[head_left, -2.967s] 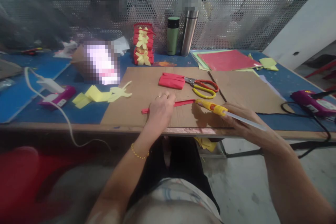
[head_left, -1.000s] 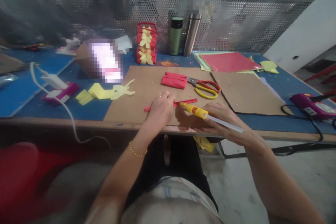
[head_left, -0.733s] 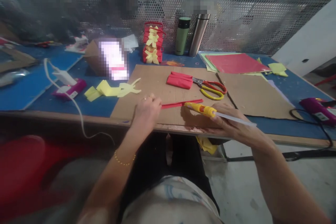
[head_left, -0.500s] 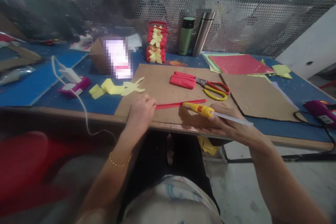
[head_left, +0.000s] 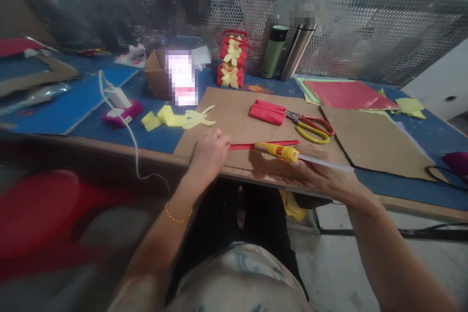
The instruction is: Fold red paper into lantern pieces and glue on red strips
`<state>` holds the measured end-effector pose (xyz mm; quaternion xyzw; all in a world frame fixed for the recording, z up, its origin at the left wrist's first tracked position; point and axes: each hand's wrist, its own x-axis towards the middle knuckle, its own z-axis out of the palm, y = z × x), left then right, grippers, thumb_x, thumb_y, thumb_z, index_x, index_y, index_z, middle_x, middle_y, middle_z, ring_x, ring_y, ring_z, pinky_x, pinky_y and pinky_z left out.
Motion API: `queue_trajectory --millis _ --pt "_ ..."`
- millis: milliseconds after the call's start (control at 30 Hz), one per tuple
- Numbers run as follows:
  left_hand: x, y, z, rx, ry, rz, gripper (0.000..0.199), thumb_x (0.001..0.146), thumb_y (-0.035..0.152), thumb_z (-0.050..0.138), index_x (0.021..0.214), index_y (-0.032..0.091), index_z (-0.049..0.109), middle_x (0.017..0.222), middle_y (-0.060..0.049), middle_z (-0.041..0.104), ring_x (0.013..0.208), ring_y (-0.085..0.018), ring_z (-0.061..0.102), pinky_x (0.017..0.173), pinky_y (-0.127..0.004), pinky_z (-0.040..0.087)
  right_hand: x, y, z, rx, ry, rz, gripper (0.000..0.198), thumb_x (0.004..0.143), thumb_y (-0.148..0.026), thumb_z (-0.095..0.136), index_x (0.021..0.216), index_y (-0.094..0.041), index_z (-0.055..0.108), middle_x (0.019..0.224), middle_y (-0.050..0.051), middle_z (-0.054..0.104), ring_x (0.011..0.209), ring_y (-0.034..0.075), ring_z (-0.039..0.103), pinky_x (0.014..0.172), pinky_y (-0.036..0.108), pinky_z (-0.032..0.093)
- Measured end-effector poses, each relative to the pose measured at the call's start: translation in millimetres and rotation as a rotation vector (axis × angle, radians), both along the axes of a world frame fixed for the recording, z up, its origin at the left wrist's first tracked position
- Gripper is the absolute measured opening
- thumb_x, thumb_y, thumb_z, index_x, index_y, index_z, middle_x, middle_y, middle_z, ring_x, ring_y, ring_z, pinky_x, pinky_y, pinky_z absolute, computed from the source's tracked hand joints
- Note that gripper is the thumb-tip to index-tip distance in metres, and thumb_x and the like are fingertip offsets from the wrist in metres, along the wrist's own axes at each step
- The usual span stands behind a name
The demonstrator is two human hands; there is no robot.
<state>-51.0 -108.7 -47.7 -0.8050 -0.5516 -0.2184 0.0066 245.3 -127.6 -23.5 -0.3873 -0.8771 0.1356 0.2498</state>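
My left hand (head_left: pixel 213 152) is closed on the left end of a narrow red paper strip (head_left: pixel 241 146), which lies on a cardboard sheet (head_left: pixel 230 107). My right hand (head_left: pixel 318 168) is wrapped round a yellow glue gun (head_left: pixel 276 150) with a clear glue stick poking out of its back. The gun's nose points left, over or against the strip; I cannot tell whether it touches. Beyond the strip rest a folded red paper piece (head_left: pixel 268 112) and scissors (head_left: pixel 312 127) with one red and one yellow handle. Yellow paper cut-outs (head_left: pixel 175 117) lie beyond my left hand.
A lit phone (head_left: pixel 182 80) leans on a cardboard box (head_left: pixel 155 75). Red paper boxes with yellow bows (head_left: pixel 232 61), a green bottle (head_left: pixel 274 53) and a steel flask (head_left: pixel 299 53) stand at the back. A white cable (head_left: pixel 137 153) hangs over the front edge. Red sheets (head_left: pixel 351 94) lie right.
The whole view has shifted, so the table things appear farther right. Both hands keep their holds on the strip and the glue gun, and the gun's nose sits slightly farther left along the strip.
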Motion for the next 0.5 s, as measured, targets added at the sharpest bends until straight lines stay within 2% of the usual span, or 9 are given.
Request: queue_trajectory --millis 267,500 --pt "0.1 -3.1 1.4 -0.027 -0.018 -0.006 0.021 0.101 0.013 0.052 0.097 0.015 0.072 0.102 -0.01 0.067 0.102 -0.025 0.061 0.093 -0.039 0.051 -34.0 4.7 -5.8 -0.04 0.026 0.101 0.048 0.111 -0.055 0.032 0.087 -0.024 0.062 0.085 0.006 0.068 0.079 0.023 0.063 0.085 0.042 0.051" --pt "-2.4 -4.8 2.1 -0.06 -0.093 -0.038 0.023 0.101 0.012 0.052 0.099 0.016 0.074 0.104 -0.01 0.069 0.103 -0.024 0.062 0.095 -0.039 0.052 -26.4 3.5 -0.6 -0.08 0.037 0.049 0.047 0.108 -0.057 0.037 0.079 -0.026 0.055 0.078 0.005 0.063 0.073 0.022 0.059 0.077 0.039 0.052"
